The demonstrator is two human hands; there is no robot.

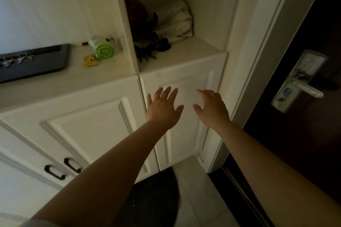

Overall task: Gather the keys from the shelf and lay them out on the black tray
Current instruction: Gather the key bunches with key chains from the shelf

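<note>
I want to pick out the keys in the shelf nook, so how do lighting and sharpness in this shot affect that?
Head view: dim and soft all over; the dark pile in the nook merges into shadow, so single keys cannot be told apart; the black tray is cut off at the left edge; wide-angle bending tilts the cabinet lines; both hands, left hand and right hand, are slightly blurred.

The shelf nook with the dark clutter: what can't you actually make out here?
- Keys, head view: a dark, dim tangle; their number is unreadable.
- Round dark object behind them: shadow hides what it is.
- Black tray: the left edge cuts it off; the small grey shapes on it are too blurred to identify.
- Both hands, left hand and right hand, are open and empty.
</note>
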